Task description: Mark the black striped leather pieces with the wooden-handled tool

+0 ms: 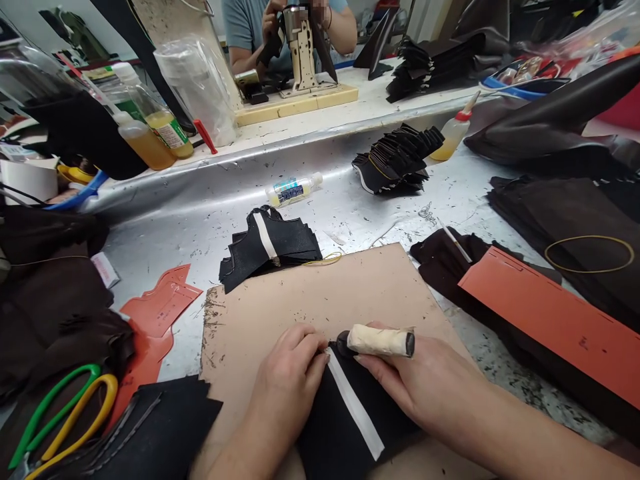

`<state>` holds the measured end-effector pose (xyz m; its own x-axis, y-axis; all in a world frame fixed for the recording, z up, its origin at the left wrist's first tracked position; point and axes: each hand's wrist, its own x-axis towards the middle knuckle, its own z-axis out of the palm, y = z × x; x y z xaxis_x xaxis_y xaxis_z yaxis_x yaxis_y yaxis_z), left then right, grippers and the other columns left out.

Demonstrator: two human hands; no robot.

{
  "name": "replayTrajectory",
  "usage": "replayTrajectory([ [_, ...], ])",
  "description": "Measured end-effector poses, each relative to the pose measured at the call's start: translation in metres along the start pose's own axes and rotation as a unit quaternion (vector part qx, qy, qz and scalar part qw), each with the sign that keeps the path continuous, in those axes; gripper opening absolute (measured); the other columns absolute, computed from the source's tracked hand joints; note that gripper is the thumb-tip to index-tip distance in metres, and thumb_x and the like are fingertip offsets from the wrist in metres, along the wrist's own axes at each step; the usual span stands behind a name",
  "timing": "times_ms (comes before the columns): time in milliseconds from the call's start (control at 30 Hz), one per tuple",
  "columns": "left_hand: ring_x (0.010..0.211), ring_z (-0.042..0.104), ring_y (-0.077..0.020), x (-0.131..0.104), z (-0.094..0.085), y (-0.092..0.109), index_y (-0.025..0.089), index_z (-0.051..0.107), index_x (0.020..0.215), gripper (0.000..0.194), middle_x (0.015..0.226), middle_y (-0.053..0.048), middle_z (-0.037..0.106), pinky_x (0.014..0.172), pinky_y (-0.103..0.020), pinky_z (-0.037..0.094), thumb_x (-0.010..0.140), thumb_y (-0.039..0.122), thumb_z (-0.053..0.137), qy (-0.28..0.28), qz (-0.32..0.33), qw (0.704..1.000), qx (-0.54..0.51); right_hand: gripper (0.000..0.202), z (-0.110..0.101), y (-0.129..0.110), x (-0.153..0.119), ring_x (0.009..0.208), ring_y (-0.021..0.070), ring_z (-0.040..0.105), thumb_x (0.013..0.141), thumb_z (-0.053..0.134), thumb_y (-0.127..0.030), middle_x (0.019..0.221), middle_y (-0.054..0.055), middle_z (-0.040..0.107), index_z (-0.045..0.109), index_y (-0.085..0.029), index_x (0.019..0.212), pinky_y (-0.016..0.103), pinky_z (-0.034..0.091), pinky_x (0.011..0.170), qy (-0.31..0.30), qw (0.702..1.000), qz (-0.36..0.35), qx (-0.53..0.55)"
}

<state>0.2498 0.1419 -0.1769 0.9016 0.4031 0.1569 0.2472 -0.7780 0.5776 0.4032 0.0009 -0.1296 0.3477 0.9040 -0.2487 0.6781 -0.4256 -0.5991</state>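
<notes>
A black leather-like piece [320, 440] with a white tape strip [355, 407] down it lies on the tan board [300, 300]. At its far edge my left hand [287, 373] has its fingers pinched together by the strip's upper end, holding the piece there. My right hand [420, 373] is closed around a small hammer [380, 340] with a pale wrapped handle. Its dark head rests at or just above the piece's far edge, close to my left fingertips; contact cannot be made out. Beyond the board sits a stack of black cut pieces [295, 240], the top one also taped.
Green-and-yellow-handled scissors [75, 413] and orange templates [160, 307] lie left. Another orange template [550, 313] covers dark pieces at right. Behind are a small bottle [293, 191], a black bundle [395, 160] and a glue bottle [450, 137]. A person works at a machine [300, 53].
</notes>
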Motion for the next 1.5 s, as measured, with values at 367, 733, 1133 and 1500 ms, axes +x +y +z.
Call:
replayTrajectory([
  [367, 0.076, 0.052, -0.0161, -0.003, -0.005, -0.002, 0.016, 0.057, 0.088, 0.019, 0.088, -0.005, 0.058, 0.064, -0.027, 0.048, 0.094, 0.008, 0.041, -0.033, 0.122, 0.99, 0.055, 0.02, -0.012, -0.002, 0.007, 0.076, 0.024, 0.067, 0.096, 0.042, -0.028, 0.081, 0.0, 0.069, 0.061, -0.026, 0.09, 0.031, 0.044, 0.065, 0.001, 0.998, -0.065, 0.012],
  [733, 0.077, 0.056, -0.0158, -0.001, -0.006, -0.002, 0.014, 0.06, 0.093, 0.021, 0.088, -0.007, 0.06, 0.064, -0.026, 0.05, 0.093, 0.006, 0.04, 0.002, 0.161, 0.986, 0.046, 0.018, -0.013, -0.014, 0.023, 0.082, 0.0234, 0.066, 0.095, 0.044, -0.023, 0.088, 0.002, 0.07, 0.062, -0.023, 0.092, 0.03, 0.043, 0.069, 0.016, 0.996, -0.09, 0.01],
  [1133, 0.079, 0.055, -0.016, -0.004, -0.006, -0.003, 0.016, 0.058, 0.098, 0.019, 0.092, -0.007, 0.061, 0.066, -0.027, 0.05, 0.095, 0.008, 0.041, -0.009, 0.15, 0.988, 0.042, 0.018, -0.015, -0.014, 0.019, 0.084, 0.0204, 0.066, 0.097, 0.044, -0.024, 0.091, 0.001, 0.07, 0.062, -0.023, 0.098, 0.028, 0.045, 0.071, 0.043, 0.993, -0.104, 0.026],
  [1500, 0.085, 0.058, -0.0188, -0.005, -0.002, -0.002, 0.016, 0.059, 0.106, 0.016, 0.097, -0.008, 0.063, 0.073, -0.031, 0.053, 0.094, 0.016, 0.048, 0.027, 0.107, 0.992, 0.057, 0.019, -0.007, -0.014, 0.014, 0.078, 0.0237, 0.067, 0.096, 0.043, -0.022, 0.089, 0.004, 0.07, 0.062, -0.022, 0.098, 0.031, 0.045, 0.066, 0.012, 0.998, -0.067, -0.01],
])
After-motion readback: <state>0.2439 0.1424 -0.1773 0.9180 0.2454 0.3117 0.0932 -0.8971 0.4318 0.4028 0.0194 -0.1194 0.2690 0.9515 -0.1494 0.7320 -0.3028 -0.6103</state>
